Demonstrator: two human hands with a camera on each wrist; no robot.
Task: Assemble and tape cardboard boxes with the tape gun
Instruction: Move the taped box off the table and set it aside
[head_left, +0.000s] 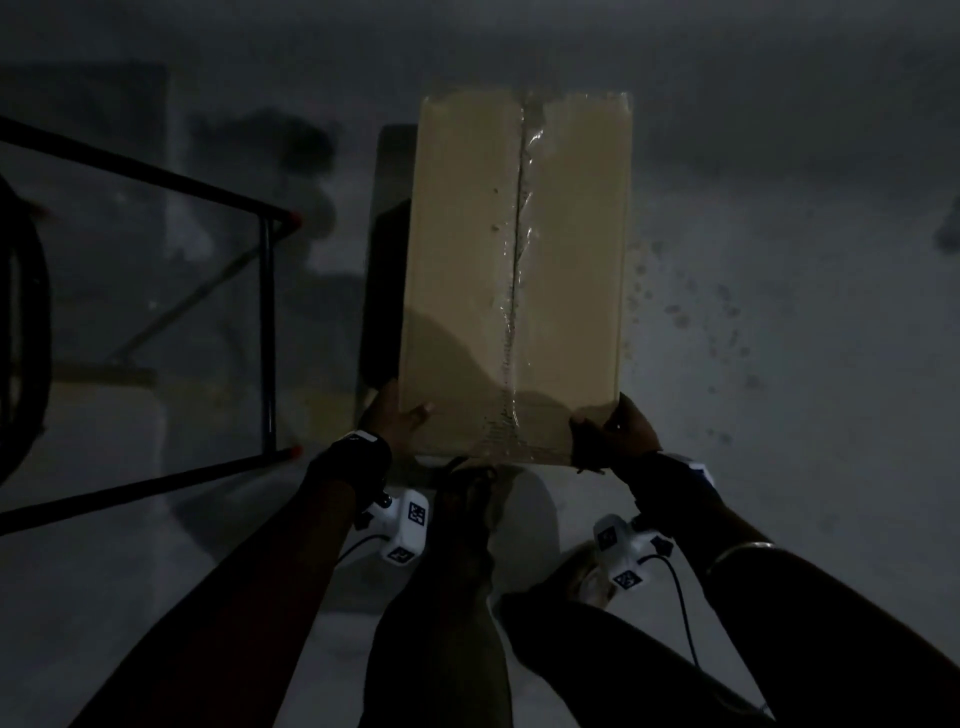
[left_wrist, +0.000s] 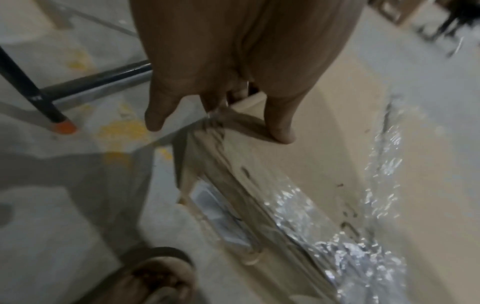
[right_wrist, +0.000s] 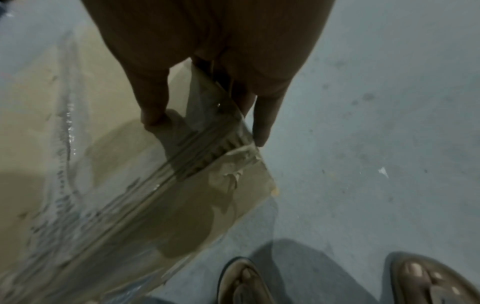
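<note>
A tan cardboard box (head_left: 467, 270) is held above the grey floor, its top seam closed with clear shiny tape (head_left: 522, 249). My left hand (head_left: 397, 415) grips the near left corner of the box (left_wrist: 298, 160), thumb on top and fingers down the side. My right hand (head_left: 613, 426) grips the near right corner of the box (right_wrist: 109, 144), thumb on top and fingers along the outer edge. The clear tape (left_wrist: 345, 242) wraps over the near edge. No tape gun is in view.
A black metal frame (head_left: 267, 332) with orange foot caps stands to the left, its leg (left_wrist: 33, 96) close to my left hand. My feet in sandals (right_wrist: 428, 281) are on the grey concrete floor (head_left: 779, 364) just below the box.
</note>
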